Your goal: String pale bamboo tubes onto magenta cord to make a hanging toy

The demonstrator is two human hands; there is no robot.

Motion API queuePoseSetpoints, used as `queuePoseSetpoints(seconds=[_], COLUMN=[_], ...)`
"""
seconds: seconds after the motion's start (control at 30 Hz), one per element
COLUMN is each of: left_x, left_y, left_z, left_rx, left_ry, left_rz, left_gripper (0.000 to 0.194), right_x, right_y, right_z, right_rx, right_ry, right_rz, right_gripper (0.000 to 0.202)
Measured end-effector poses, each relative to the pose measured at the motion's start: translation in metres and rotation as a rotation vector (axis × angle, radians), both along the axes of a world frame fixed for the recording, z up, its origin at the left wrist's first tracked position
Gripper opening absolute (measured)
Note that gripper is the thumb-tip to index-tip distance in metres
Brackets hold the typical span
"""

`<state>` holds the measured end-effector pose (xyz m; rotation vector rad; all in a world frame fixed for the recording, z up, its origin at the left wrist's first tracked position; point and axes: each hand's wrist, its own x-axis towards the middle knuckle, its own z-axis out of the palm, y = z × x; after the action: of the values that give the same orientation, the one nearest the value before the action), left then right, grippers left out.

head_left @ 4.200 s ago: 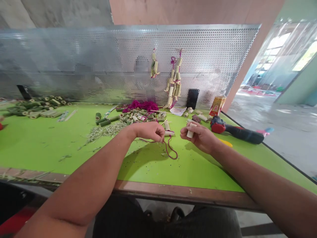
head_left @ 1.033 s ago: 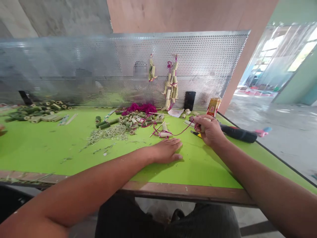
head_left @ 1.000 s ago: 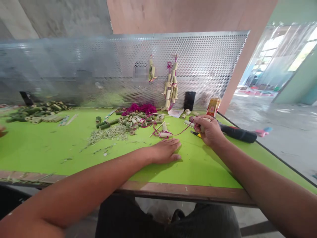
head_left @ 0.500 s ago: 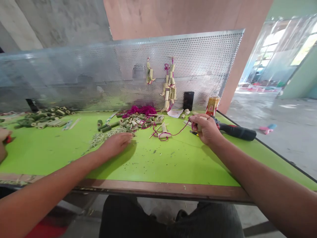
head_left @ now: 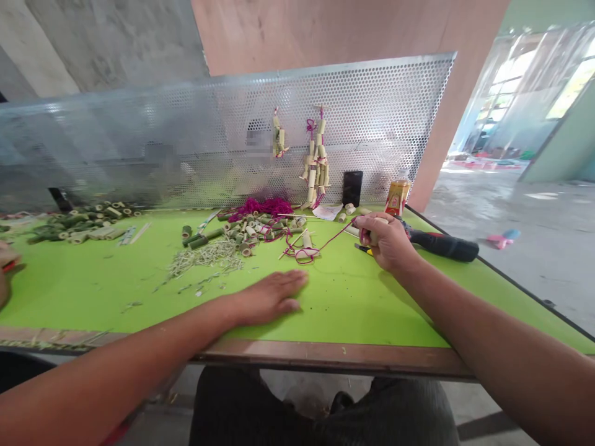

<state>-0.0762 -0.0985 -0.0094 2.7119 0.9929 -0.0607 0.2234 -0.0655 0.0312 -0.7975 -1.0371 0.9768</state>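
My left hand (head_left: pixel 274 296) lies flat on the green tabletop (head_left: pixel 353 316), fingers stretched out, with small dark crumbs scattered to its right. My right hand (head_left: pixel 379 238) is closed around a pale bamboo piece, mostly hidden by the fingers. From it a magenta cord (head_left: pixel 337 237) runs left to a few bamboo pieces (head_left: pixel 307 248) strung together on the table. Left of these lies a heap of short cut bamboo tubes (head_left: pixel 251 229), and before it a pile of thin bamboo shavings (head_left: pixel 209 257). A yellow and black cutter (head_left: pixel 362 248) lies beside my right hand.
A black-handled power tool (head_left: pixel 444 244) and a bottle (head_left: pixel 398 193) are at the right. A phone (head_left: pixel 352 188) leans on the perforated metal panel (head_left: pixel 372 124), where strung bamboo figures (head_left: pixel 318 161) hang. Magenta cord is bundled (head_left: pixel 260 208) behind. Another person's hand (head_left: pixel 5 266) shows at far left.
My left hand has moved right and nearer me across the table, away from the bamboo heap; many dark crumbs there are gone. My right hand stays put, and the cord looks straighter.
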Motion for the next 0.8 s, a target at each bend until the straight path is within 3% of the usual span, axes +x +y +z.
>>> queuePoseSetpoints(seconds=[0.17,0.27,0.33,0.43,0.57,0.63,0.7,0.73,0.8], left_x=[-0.086,-0.094,-0.076,-0.026,0.052,0.082,0.102,0.107,0.11], left_y=[0.036,0.038,0.032,0.019,0.019,0.028,0.038,0.043,0.051], left_z=[-0.008,0.004,0.017,0.037,0.053,0.054,0.049,0.045,0.036], left_rx=[0.246,0.394,0.4,0.326,0.304,0.158,-0.044,-0.12,-0.148], left_ry=[-0.204,-0.327,-0.4,-0.45,-0.587,-0.609,-0.639,-0.677,-0.747], left_rz=[0.428,0.475,0.332,0.086,0.104,0.132,0.074,0.066,0.079], left_gripper=[0.056,0.044,0.035,0.029,0.036,0.058,0.072,0.074,0.059], right_x=[-0.005,-0.009,-0.009,-0.007,-0.003,-0.003,-0.004,-0.004,-0.006], right_y=[-0.002,-0.003,-0.003,-0.002,-0.002,-0.003,-0.004,-0.004,-0.005], right_z=[0.001,0.002,0.0,-0.004,-0.011,-0.014,-0.015,-0.015,-0.015], right_rx=[-0.003,0.004,-0.003,-0.024,-0.044,-0.071,-0.103,-0.117,-0.143], right_ry=[0.004,-0.022,-0.032,-0.056,-0.172,-0.245,-0.303,-0.32,-0.325], right_rz=[0.04,0.041,0.059,0.15,0.265,0.305,0.333,0.335,0.323], right_gripper=[0.029,0.03,0.029,0.026,0.022,0.021,0.022,0.023,0.026])
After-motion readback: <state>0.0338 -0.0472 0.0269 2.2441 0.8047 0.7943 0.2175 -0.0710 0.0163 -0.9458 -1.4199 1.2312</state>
